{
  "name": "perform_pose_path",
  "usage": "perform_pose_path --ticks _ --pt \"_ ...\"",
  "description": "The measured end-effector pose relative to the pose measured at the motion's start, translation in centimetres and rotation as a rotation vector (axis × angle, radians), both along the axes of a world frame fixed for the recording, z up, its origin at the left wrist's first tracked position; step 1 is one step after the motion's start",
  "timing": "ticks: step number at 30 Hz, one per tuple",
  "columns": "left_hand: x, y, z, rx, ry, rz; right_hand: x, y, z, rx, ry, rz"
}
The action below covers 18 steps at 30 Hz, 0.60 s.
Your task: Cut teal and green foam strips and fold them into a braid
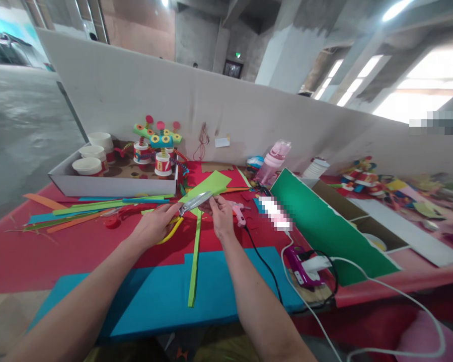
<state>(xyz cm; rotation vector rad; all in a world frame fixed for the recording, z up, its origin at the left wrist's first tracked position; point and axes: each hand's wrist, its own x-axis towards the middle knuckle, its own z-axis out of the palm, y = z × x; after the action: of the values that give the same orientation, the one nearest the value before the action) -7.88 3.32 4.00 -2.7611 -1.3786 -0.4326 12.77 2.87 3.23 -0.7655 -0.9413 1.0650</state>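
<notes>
Green paper (219,182): above the middle of the worktop (109,255), behind the scissors (196,202) and between the two hands.
Scissors: silver blades lying across the paper, yellow handle pointing down beside the left hand (156,224).
Left hand: closed around the scissors where handle and blades meet.
Right hand (222,217): narrow, fingertips pinched at the edge of the paper, against the far end of the blades.
Green strip (195,261): long and thin, running from below the blades toward the near edge, over the blue board (147,296).
Loose strips (79,211): orange, blue and green, in an overlapping pile on the left, near a red roll (112,222).
Shallow box (115,186): white outside, at the back left, holding white cups (86,166) and figures (163,163) with colourful heads and coiled arms.
Glue gun (240,215): pink, just beside the right hand, its black cord trailing over the blue board.
Bottle (274,162): pink, standing near the white partition (151,95).
Green-sided box (324,229): on the right, with brown compartments.
Power strip (304,266): purple, in front of that box, with a white plug (317,264) in it.
Far right: more figures (362,177) and scattered paper.
</notes>
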Motion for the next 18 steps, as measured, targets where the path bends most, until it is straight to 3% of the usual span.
perform_pose_path --ticks 18 --pt "0.10 -0.28 0.51 -0.024 0.053 0.012 0.08 0.23 -0.44 -0.007 -0.001 -0.007"
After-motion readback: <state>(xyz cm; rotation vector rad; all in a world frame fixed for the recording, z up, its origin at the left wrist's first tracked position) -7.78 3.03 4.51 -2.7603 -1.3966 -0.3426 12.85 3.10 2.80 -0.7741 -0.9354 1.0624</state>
